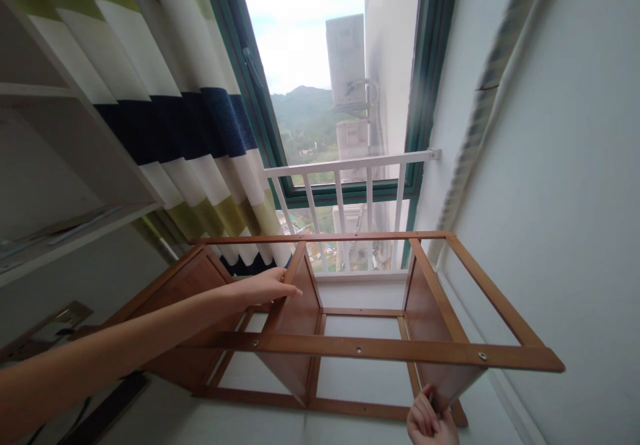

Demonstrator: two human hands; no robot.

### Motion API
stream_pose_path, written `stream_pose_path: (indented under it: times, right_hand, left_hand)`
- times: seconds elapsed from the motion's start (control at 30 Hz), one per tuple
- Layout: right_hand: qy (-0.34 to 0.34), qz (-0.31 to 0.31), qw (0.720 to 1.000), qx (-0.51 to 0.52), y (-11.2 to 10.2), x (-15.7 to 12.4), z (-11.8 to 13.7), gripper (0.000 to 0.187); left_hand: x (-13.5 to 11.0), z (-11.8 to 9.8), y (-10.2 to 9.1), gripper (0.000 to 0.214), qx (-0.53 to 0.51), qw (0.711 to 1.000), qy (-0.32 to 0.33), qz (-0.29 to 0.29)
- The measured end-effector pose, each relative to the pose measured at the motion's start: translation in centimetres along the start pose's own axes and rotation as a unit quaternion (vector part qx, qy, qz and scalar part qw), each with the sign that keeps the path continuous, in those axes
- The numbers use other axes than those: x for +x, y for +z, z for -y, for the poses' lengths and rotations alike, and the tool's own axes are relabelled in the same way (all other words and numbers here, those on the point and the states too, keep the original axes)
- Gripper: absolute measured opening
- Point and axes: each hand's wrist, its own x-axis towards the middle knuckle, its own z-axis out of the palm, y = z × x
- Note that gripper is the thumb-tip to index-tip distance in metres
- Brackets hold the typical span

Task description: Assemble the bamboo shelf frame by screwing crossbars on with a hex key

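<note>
The left hand (267, 287) lies flat on the wooden shelf frame (360, 348); the right hand (431, 421) pinches its bottom corner.

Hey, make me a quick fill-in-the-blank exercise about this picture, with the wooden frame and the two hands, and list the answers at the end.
1. The left hand rests on an upright panel of the ______ shelf frame.
2. The right hand grips the frame at its ______ edge.
3. Behind the frame, a white ______ runs across the window.
4. The striped ______ hangs left of the window.

Missing words: wooden; lower; railing; curtain
</note>
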Motion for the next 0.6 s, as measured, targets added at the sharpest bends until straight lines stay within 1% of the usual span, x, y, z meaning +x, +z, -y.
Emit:
stream_pose_path:
  times: [0.07, 0.17, 0.27, 0.47, 0.6]
  right_hand:
    - [-0.008, -0.01, 1.0, -0.001, 0.6, -0.1, 0.5, 0.03]
    - [-0.017, -0.021, 1.0, 0.004, 1.8, -0.4, 1.4, 0.021]
    - [-0.027, -0.036, 0.999, 0.016, 3.8, -1.1, 2.4, 0.014]
    - [-0.042, -0.09, 0.994, 0.05, 9.5, -2.6, 4.7, 0.013]
    - [-0.047, -0.12, 0.99, 0.061, 13.7, -3.5, 6.3, 0.022]
  left_hand:
    - [0.1, -0.3, 0.3, 0.024, 0.001, 1.0, 0.013, 0.013]
    - [-0.1, -0.8, 0.6, 0.016, -0.003, 0.999, 0.038, 0.025]
    - [-0.8, -1.6, 0.3, 0.011, -0.01, 0.998, 0.052, 0.027]
    - [-2.2, -2.8, -1.6, 0.013, -0.029, 0.997, 0.064, 0.009]
    - [-3.0, -3.1, -3.3, 0.014, -0.039, 0.997, 0.072, -0.012]
